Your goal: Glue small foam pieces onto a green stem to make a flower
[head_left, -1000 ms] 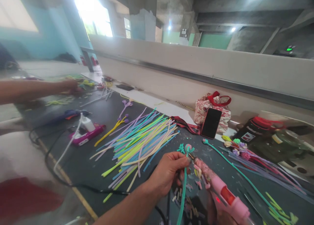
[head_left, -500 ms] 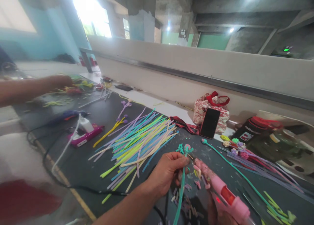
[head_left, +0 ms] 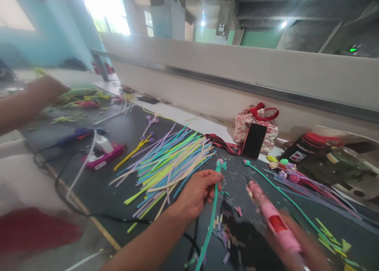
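Between thumb and fingers, my left hand [head_left: 199,192] pinches a green pipe-cleaner flower [head_left: 211,219] just below its pink-and-green head. The long stem hangs down toward the bottom edge. My right hand [head_left: 293,239], blurred, is wrapped round a pink hot glue gun [head_left: 274,219]. Its dark nozzle points up and left, apart from the flower. Short cut pieces of pipe cleaner [head_left: 222,231] lie scattered below the flower. A second green-stemmed flower [head_left: 278,188] rests on the table to the right of the held one.
A pile of pastel pipe cleaners [head_left: 168,164] covers the table's middle. Around it are a magenta power strip [head_left: 106,158], a blue glue gun [head_left: 78,135], a phone [head_left: 254,141], a bottle [head_left: 304,150] and finished flowers [head_left: 287,172]. A co-worker's arm [head_left: 32,99] reaches in at left.
The glue gun has drawn away from the flower, to the right. My left hand and the flower sit slightly further left. The co-worker's hand has moved left and up.
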The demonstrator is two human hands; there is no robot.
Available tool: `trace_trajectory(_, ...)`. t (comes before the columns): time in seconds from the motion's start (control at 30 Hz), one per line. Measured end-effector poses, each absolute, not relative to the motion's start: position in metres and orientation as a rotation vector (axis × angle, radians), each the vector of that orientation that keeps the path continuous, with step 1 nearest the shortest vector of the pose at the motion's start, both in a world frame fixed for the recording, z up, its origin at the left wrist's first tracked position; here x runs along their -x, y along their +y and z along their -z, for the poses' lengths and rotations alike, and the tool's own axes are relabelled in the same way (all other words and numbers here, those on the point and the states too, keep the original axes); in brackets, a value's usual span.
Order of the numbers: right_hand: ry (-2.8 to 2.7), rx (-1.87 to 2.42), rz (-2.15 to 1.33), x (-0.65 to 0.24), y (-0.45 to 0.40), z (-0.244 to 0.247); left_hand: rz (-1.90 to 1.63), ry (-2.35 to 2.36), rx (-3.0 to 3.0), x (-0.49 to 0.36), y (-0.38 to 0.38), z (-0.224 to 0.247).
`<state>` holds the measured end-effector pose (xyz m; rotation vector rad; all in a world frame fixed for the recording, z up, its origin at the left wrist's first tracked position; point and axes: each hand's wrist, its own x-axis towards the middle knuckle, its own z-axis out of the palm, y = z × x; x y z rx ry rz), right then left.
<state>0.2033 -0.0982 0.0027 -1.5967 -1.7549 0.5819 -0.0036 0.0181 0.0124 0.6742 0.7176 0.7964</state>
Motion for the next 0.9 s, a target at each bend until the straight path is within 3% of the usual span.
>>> trace_trajectory(0.23,-2.265,1.788,-0.239,-0.241,-0.083,0.010,-0.868,0.725,-0.642,0.008,0.023,-0.012)
trace_trajectory(0.63,-2.383,1.579,-0.270,-0.215,-0.037,-0.026,-0.927,0.733,-0.623,0.013,0.027,-0.013)
trace_trajectory(0.9,-2.471,1.619,-0.375,-0.145,0.027,0.002,-0.940,0.726,-0.615,0.012,0.028,-0.011)
